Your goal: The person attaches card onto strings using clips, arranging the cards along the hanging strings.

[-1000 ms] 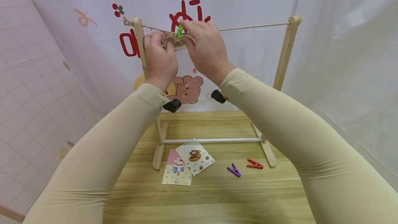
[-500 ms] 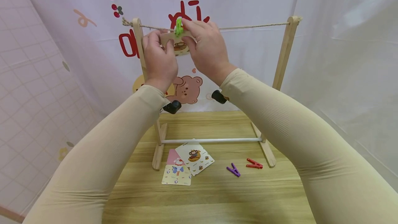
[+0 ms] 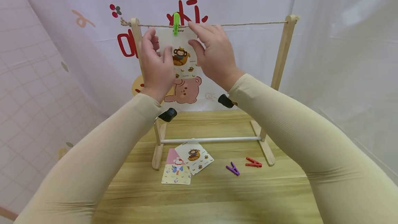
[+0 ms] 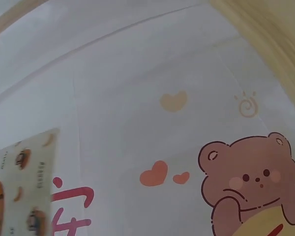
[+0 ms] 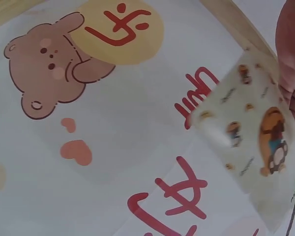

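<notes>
A white card with a monkey print (image 3: 181, 56) hangs from the rope (image 3: 255, 24), with a green clothespin (image 3: 176, 23) fixed over its top edge. My left hand (image 3: 158, 68) is at the card's left side, its thumb overlapping the card in the head view and its fingers loosely bent. On the other side, my right hand (image 3: 217, 53) has its thumb and fingers spread apart beside the card's upper right edge. The right wrist view shows the card (image 5: 246, 132) at a slant, near the left hand (image 5: 292, 59); the left wrist view catches only a corner of the card (image 4: 29, 182).
Wooden posts carry the rope, the left post (image 3: 135, 30) close behind my left hand and the right post (image 3: 283, 51) farther off. A white rod (image 3: 214, 140) joins their feet. On the table lie another monkey card (image 3: 199, 160), a yellow card (image 3: 175, 175), a purple clothespin (image 3: 233, 169) and a red clothespin (image 3: 254, 162).
The card has swung down from a tilted position to hang facing me. My right hand has let go of the green clothespin and drawn right; my left hand has loosened from the card.
</notes>
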A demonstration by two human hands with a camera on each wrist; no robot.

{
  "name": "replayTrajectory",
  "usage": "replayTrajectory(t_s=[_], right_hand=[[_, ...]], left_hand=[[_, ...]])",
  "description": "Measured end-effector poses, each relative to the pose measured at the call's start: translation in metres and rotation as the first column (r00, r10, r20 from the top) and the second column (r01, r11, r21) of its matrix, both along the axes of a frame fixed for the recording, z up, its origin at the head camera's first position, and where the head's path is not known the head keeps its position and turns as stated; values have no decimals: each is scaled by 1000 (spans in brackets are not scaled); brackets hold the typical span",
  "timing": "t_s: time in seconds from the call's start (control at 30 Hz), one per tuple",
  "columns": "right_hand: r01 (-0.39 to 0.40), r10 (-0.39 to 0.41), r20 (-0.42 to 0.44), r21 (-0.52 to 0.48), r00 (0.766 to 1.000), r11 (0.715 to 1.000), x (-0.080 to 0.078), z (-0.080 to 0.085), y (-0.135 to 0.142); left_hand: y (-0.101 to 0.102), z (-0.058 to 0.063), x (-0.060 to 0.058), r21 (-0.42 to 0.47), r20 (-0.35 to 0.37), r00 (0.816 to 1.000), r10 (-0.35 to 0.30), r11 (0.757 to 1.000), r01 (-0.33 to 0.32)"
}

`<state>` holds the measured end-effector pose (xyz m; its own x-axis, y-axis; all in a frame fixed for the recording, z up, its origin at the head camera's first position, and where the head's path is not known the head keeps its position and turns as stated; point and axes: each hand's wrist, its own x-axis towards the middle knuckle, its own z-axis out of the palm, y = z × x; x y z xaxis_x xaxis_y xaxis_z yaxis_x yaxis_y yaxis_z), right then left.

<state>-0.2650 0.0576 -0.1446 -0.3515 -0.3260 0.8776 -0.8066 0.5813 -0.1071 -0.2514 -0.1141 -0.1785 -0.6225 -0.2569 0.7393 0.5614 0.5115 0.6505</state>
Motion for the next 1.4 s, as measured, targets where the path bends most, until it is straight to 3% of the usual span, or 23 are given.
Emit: replayTrajectory(t_s=[0.23, 0.37, 0.5, 0.63, 0.73, 0.83, 0.93, 1.03, 1.3, 1.4], right_hand=[[-70, 68, -81, -21, 994, 997, 1, -23, 24], [-100, 101, -94, 15, 990, 995, 4, -42, 40], [-88, 92, -44, 75, 995, 993, 7, -61, 58], [-63, 59, 31, 156, 998, 986, 11, -79, 77], [-56, 28, 111, 253, 993, 966, 14, -93, 90], [-63, -16, 215, 357, 977, 932, 16, -110, 103], [-83, -80, 333, 447, 939, 891, 19, -130, 115], [-121, -138, 434, 519, 890, 846, 21, -150, 125], [-242, -242, 599, 613, 764, 752, 26, -194, 145], [-285, -304, 657, 632, 689, 720, 28, -208, 150]], left_hand=[[-7, -23, 11, -180, -161, 986, -44, 983, 14], [-15, -47, 17, -367, -248, 967, -62, 929, -34], [-21, -72, 22, -516, -267, 957, -113, 856, -43], [-24, -94, 26, -623, -176, 971, -159, 782, 15], [-24, -109, 30, -700, -36, 986, -163, 708, 92], [-22, -125, 34, -755, 133, 981, -140, 627, 192], [-21, -143, 38, -780, 281, 955, -94, 557, 284], [-21, -159, 41, -775, 396, 917, -42, 520, 358], [-21, -193, 45, -698, 612, 791, 22, 486, 526], [-20, -203, 46, -669, 672, 738, 53, 471, 575]])
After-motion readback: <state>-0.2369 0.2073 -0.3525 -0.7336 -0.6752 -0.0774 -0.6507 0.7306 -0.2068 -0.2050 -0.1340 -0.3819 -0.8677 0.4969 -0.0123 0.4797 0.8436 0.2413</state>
